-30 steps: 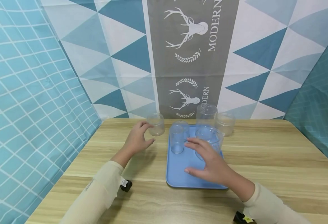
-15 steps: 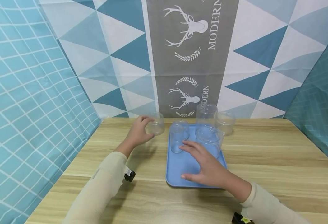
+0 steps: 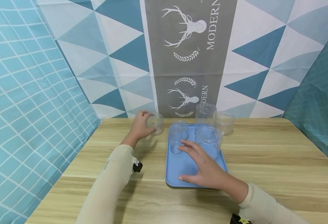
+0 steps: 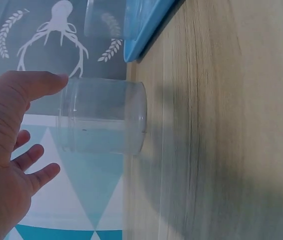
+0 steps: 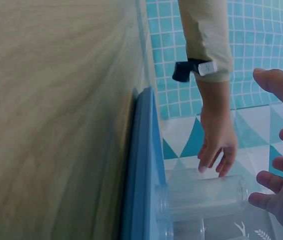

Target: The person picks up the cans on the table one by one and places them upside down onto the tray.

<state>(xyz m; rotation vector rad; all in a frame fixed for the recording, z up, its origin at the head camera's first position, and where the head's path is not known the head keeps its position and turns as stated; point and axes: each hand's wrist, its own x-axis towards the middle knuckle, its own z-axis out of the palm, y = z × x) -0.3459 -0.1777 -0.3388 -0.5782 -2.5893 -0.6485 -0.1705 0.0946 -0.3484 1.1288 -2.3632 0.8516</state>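
Note:
A clear, wide-mouthed jar [image 3: 159,126] stands upright at the back left of the wooden table. My left hand [image 3: 140,126] reaches to its left side, thumb and fingers spread apart. In the left wrist view the thumb lies right at the rim of the jar [image 4: 104,120], while the other fingers stay loosely extended beside it. Over the front of the blue tray [image 3: 177,174] hovers my right hand [image 3: 205,166], fingers parted and nothing between them. A tall narrow glass [image 3: 175,141] on the tray stands just beyond its fingertips.
On the tray also stand a short clear glass [image 3: 184,125] and a wide clear jar [image 3: 214,146]. Behind them rises a taller clear cylinder [image 3: 205,112], with another clear jar [image 3: 225,123] to its right. Patterned cloth [image 3: 130,62] hangs along the table's back edge.
My left hand has moved forward and slightly right, closer around the jar at the back left. My right hand has shifted slightly left and down over the tray. The glassware has stayed put.

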